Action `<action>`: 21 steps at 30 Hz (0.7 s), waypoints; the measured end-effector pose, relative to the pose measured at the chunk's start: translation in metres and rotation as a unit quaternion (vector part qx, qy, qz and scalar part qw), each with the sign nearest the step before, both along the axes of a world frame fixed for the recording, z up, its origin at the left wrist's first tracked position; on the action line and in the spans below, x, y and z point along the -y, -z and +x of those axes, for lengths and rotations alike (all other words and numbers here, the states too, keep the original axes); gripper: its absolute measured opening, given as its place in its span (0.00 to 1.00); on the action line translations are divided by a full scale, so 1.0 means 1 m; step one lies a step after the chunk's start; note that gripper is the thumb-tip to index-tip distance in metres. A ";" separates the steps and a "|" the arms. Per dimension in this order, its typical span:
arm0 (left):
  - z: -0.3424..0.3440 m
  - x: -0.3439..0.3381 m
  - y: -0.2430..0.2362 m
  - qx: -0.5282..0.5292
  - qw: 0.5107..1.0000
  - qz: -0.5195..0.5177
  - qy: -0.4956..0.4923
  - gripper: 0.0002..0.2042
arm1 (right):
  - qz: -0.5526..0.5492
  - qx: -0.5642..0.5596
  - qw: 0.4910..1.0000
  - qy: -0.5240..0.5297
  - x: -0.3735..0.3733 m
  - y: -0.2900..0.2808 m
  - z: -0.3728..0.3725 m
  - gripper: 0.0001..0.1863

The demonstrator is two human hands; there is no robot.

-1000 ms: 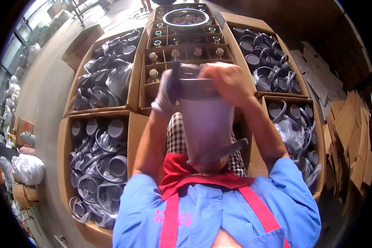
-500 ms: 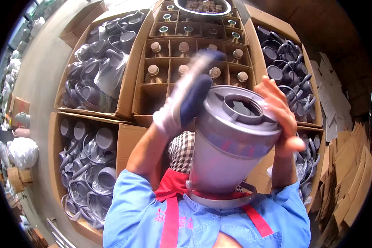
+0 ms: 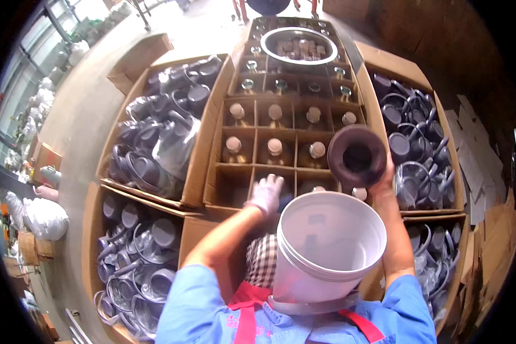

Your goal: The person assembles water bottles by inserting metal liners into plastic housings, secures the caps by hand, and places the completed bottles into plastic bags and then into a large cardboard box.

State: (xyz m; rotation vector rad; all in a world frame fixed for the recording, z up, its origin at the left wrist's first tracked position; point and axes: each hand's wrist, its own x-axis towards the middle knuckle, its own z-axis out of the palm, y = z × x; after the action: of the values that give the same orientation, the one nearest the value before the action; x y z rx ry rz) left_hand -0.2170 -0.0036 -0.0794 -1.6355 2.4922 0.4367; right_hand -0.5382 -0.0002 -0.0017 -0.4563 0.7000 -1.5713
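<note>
My left hand (image 3: 266, 195), in a white glove with blue on it, reaches over a front compartment of the divided carton (image 3: 216, 166). Its fingers point away and look slightly apart; nothing shows in them. My bare right hand (image 3: 385, 182) is closed on the edge of a dark brown round piece (image 3: 339, 159) with a deep hole in its middle, held up over the carton's right side. Below my hands, against my body, stands a pale grey bucket (image 3: 327, 229), open at the top, with a grey handle (image 3: 312, 307) at its near side.
Capped bottles (image 3: 274, 147) stand in the carton's compartments. A metal bowl (image 3: 299, 46) of brown pieces sits farther back. Cartons of grey handled vessels (image 3: 145, 169) flank both sides. Flattened cardboard (image 3: 490, 246) leans at the right, and white bags (image 3: 37, 215) lie at the left.
The grey lid with the round opening is off the bucket, which now gapes open. My left hand has moved down to the carton; my right hand now holds the dark round piece.
</note>
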 end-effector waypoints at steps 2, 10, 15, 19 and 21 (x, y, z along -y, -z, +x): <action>-0.003 0.003 0.017 -0.056 0.996 -0.065 -0.004 0.21 | 0.155 -0.019 0.982 0.110 0.006 0.047 -0.009 0.33; 0.013 -0.009 -0.232 -0.312 0.825 -0.452 0.133 0.16 | -0.069 -0.666 0.736 0.103 -0.067 -0.020 0.036 0.19; -0.013 -0.115 -0.348 -0.188 0.794 -0.486 0.312 0.22 | -0.059 -0.017 0.951 -0.305 -0.066 -0.122 0.113 0.52; -0.019 -0.123 -0.338 -0.236 0.804 -0.421 0.349 0.23 | -0.192 -0.011 0.967 -0.170 -0.068 -0.165 0.092 0.39; -0.009 -0.088 -0.333 -0.346 0.841 -0.323 0.261 0.24 | -0.201 -0.119 0.958 -0.168 -0.079 -0.170 0.080 0.40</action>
State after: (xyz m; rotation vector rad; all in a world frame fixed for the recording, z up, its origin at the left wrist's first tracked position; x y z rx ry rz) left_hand -0.2257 0.0843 0.2535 -0.8833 3.7940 0.1071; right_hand -0.4585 0.0787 0.1682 -1.0258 0.4464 -1.3421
